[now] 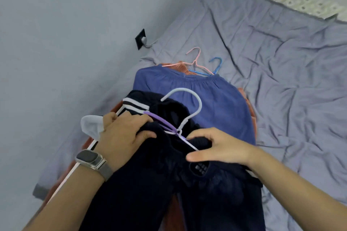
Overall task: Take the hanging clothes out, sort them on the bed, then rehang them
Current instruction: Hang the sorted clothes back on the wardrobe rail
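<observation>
Now both hands clutch the dark navy garment [169, 184] lying atop the bed [281, 80], left hand [122, 133] and right hand [219, 146] either side of its white hanger [187, 110].

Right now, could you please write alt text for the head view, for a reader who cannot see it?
Two hands grip a dark navy garment on a white hanger: the left hand, wearing a wristwatch, and the right hand. It lies over blue shorts and pink and blue hangers on a grey bed cover.
</observation>
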Motion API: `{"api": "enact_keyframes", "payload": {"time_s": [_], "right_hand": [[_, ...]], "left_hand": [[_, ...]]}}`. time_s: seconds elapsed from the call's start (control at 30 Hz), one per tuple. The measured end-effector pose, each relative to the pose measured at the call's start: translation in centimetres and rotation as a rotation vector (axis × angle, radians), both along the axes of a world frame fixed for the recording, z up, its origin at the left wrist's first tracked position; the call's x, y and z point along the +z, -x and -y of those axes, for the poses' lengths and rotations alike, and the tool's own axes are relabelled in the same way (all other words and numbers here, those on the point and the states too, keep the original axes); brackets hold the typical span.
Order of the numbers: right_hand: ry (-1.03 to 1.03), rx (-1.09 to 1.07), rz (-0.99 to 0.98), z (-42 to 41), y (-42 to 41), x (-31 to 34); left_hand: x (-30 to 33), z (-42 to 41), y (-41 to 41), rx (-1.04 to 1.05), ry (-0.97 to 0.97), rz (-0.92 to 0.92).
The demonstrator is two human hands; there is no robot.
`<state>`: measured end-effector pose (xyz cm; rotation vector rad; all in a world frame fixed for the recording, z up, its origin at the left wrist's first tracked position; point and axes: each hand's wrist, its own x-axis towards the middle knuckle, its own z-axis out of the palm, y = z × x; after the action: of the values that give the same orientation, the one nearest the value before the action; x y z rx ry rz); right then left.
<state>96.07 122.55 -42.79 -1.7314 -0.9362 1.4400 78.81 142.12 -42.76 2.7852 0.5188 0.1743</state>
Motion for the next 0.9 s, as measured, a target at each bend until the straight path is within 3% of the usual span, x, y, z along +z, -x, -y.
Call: {"api": "enact_keyframes", "payload": {"time_s": [0.07, 0.13, 0.23, 0.4, 0.47, 0.63, 0.9], "right_hand": [[-0.020, -0.042, 0.028, 0.4, 3.0, 1.2], [-0.053, -0.151, -0.066, 1.1, 6.3, 3.7], [-0.089, -0.244, -0.167, 2.0, 11.9, 8.8], [-0.143, -0.288, -0.207, 2.5, 23.5, 17.5], [-0.145, -0.273, -0.253, 2.5, 28.2, 20.7], [-0.153, -0.132, -0.400, 1.2, 40.8, 27.9], [-0.157, 0.333, -0.338, 4.1, 58.9, 34.4]], "left_hand": [[1.3, 1.1, 1.8, -0.002, 0.002, -0.007], [2.8, 1.9, 4.3, 0.058, 0.050, 0.006], [5.6, 3.5, 9.2, 0.188, 0.130, 0.153], [13.6, 9.6, 20.3, 0.669, 0.592, 0.490], [17.5, 12.5, 25.5, 0.756, 0.821, 0.551], [26.2, 18.2, 38.2, 0.982, 1.028, 0.779], [35.1, 28.2, 53.8, 1.402, 1.042, 1.114]]}}
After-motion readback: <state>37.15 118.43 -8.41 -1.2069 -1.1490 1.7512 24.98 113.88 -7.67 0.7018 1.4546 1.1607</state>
